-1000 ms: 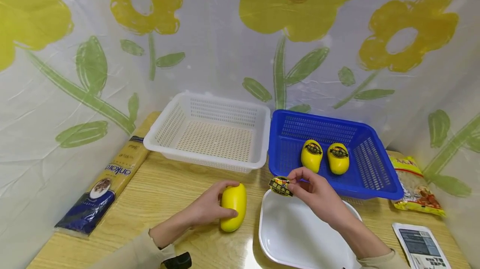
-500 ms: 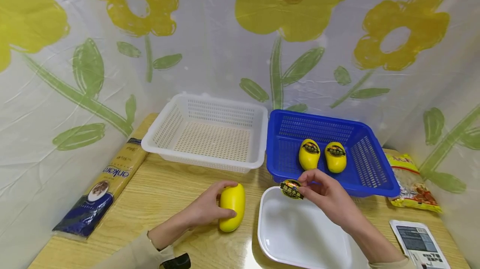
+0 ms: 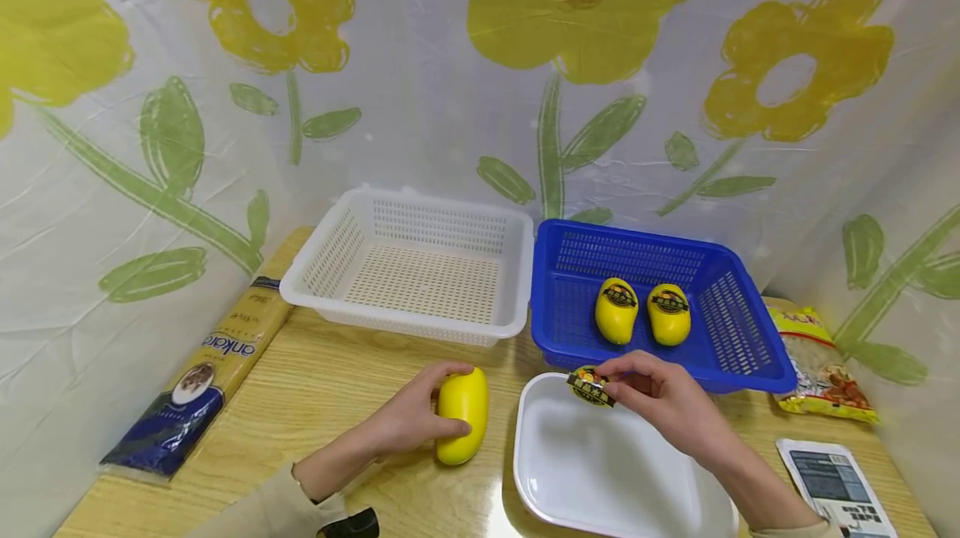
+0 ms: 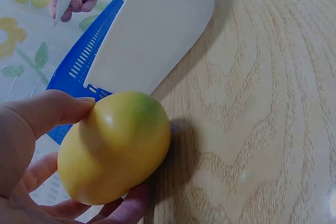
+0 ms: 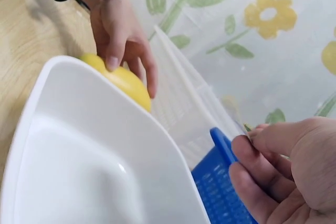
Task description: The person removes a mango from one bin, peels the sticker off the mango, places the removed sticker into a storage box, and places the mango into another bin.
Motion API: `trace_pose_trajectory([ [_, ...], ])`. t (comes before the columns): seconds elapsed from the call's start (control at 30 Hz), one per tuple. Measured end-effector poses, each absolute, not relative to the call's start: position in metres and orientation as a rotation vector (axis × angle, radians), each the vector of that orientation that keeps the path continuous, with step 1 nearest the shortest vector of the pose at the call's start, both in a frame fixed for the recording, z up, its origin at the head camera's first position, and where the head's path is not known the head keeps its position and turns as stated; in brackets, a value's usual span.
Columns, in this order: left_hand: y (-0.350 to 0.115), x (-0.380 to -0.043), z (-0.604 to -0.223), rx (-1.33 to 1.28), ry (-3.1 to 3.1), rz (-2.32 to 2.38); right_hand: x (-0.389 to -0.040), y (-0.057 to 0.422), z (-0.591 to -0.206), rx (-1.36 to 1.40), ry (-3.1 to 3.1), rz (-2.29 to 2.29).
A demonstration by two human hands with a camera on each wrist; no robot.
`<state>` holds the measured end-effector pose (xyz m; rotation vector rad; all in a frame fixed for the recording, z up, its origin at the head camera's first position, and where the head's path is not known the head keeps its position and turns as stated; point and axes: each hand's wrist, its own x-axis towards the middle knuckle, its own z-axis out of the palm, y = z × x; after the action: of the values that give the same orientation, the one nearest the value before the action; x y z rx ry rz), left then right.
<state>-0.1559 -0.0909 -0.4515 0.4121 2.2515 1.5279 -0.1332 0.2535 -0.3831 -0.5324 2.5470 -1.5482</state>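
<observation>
Grips a yellow mango (image 3: pixel 465 401) between thumb and fingers of the left hand (image 3: pixel 414 411), apparently for steadiness, and pinches a label (image 3: pixel 588 386) by its edge in the right hand (image 3: pixel 667 401), seemingly to keep its printed face uncovered beyond the fingertips.

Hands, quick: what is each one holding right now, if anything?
Left hand: closed around a yellow fruit.
Right hand: pinching a label between thumb and fingers.
</observation>
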Motion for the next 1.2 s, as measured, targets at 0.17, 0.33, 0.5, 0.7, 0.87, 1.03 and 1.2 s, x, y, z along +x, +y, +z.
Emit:
trace_pose_trajectory([
  [0.17, -0.091, -0.156, -0.452, 0.414, 2.257, 1.526, -0.134, 0.259, -0.386, -0.602, 2.491, -1.496],
  [0.33, -0.091, -0.157, -0.453, 0.415, 2.256, 1.524, -0.135, 0.263, -0.389, -0.64, 2.389, -1.446],
  [0.5, -0.091, -0.157, -0.453, 0.422, 2.257, 1.522, -0.137, 0.266, -0.398, -0.708, 2.329, -1.392],
  [0.7, -0.091, -0.156, -0.452, 0.421, 2.251, 1.518, -0.14, 0.264, -0.416, -0.817, 2.301, -1.281],
  [0.87, -0.091, -0.156, -0.451, 0.42, 2.247, 1.519, -0.145, 0.257, -0.429, -0.939, 2.364, -1.161],
  [1.03, -0.091, -0.156, -0.451, 0.426, 2.248, 1.512, -0.149, 0.249, -0.434, -1.02, 2.412, -1.085],
  [1.2, -0.091, -0.156, -0.451, 0.434, 2.251, 1.517, -0.153, 0.243, -0.435, -1.059, 2.442, -1.007],
])
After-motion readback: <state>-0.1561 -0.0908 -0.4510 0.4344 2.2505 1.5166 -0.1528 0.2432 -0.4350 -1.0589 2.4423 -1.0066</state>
